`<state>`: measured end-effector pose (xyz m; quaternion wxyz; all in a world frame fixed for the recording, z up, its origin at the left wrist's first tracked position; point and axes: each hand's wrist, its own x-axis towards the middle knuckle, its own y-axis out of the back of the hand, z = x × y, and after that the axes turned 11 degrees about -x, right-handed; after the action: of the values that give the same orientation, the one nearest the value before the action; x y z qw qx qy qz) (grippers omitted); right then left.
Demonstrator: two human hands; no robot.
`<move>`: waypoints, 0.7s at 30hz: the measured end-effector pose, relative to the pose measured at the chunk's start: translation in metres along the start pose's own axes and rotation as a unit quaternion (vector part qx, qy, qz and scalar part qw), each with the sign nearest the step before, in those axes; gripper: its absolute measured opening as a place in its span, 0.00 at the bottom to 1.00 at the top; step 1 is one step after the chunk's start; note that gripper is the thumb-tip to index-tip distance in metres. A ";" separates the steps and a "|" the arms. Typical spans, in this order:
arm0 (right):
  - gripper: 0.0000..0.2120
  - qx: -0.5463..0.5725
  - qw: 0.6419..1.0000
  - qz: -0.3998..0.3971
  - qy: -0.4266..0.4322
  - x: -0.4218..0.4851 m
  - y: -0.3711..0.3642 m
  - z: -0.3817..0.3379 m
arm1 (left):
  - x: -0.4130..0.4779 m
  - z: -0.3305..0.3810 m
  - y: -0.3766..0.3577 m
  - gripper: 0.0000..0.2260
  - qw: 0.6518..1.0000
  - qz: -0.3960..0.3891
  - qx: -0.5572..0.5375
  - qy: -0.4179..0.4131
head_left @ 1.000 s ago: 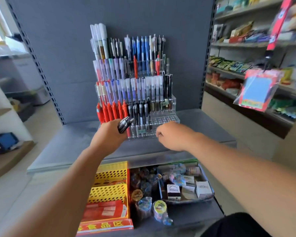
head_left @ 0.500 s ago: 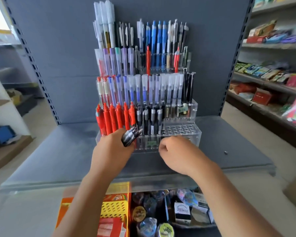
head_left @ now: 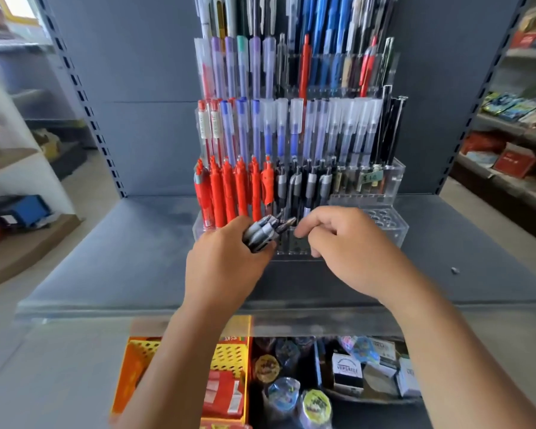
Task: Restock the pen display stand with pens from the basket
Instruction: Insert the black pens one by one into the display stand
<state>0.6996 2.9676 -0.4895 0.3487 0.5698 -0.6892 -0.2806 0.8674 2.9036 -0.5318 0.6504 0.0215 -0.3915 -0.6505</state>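
A clear tiered pen display stand (head_left: pixel 384 218) stands on the grey shelf, packed with red, blue, purple and black pens. Its front row has red pens (head_left: pixel 226 193) at left, grey-black pens (head_left: pixel 304 184) in the middle and open holes at right. My left hand (head_left: pixel 226 267) grips a bundle of grey-black pens (head_left: pixel 262 232) just in front of the stand. My right hand (head_left: pixel 344 246) reaches to the bundle's tips, fingers curled and pinching at one pen's end.
The grey shelf (head_left: pixel 121 258) has bare surface on both sides of the stand. Below its front edge sit a yellow basket (head_left: pixel 229 354) with red packets and a tray of small boxes (head_left: pixel 369 366) and tape rolls. Stocked shelves run along the right.
The view has closed in on the stand. My right hand has moved left from the stand's front edge to the tips of the bundle held in my left hand.
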 end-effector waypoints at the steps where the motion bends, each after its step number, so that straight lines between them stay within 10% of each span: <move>1: 0.16 0.020 1.000 0.017 0.006 -0.001 0.001 -0.002 | 0.000 -0.001 0.000 0.17 1.000 -0.002 -0.006 -0.003; 21: 0.09 0.040 0.996 0.031 0.078 0.004 -0.018 -0.002 | -0.004 -0.008 0.009 0.18 0.997 -0.054 -0.059 -0.007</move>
<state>0.7116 2.9606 -0.5019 0.3867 0.5819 -0.6880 -0.1965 0.8795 2.9042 -0.5343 0.6115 -0.0005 -0.3556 -0.7068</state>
